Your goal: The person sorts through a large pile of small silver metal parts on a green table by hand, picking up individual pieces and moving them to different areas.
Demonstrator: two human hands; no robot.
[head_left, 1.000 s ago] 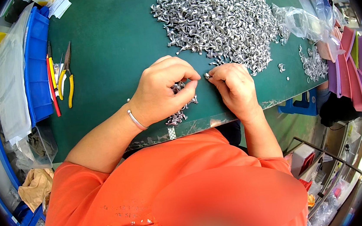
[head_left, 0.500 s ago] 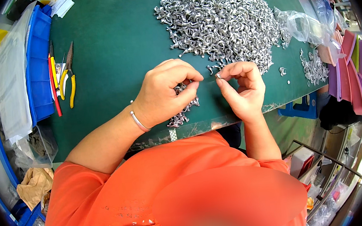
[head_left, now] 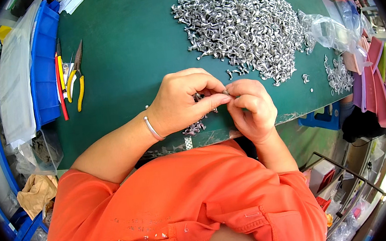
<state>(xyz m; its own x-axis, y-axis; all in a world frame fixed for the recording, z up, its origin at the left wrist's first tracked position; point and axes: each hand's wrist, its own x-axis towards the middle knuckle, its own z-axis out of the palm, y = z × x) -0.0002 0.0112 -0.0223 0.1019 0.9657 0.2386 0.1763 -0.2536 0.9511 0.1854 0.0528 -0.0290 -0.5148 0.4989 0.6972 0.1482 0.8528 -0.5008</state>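
Observation:
My left hand (head_left: 185,99) and my right hand (head_left: 252,108) meet above the near edge of the green table. Between their fingertips sits a small curved metal piece (head_left: 225,92), pinched by both hands and mostly hidden by the fingers. Partly covered by my left hand, a small group of grey metal pieces (head_left: 194,128) lies near the table edge. Beyond my hands spreads a big heap of shiny curved metal pieces (head_left: 244,27). A few loose ones (head_left: 237,72) lie just past my right hand.
Yellow-handled pliers (head_left: 77,80) and a red tool (head_left: 61,93) lie by a blue bin (head_left: 44,65) at left. To the right are a clear plastic bag (head_left: 328,30), a cluster of small metal rings (head_left: 339,76), pink and purple trays (head_left: 374,70) and a blue stool (head_left: 320,120).
My right hand has moved left and turned inward, bringing its small metal piece to my left fingertips. The hands were apart before and now touch.

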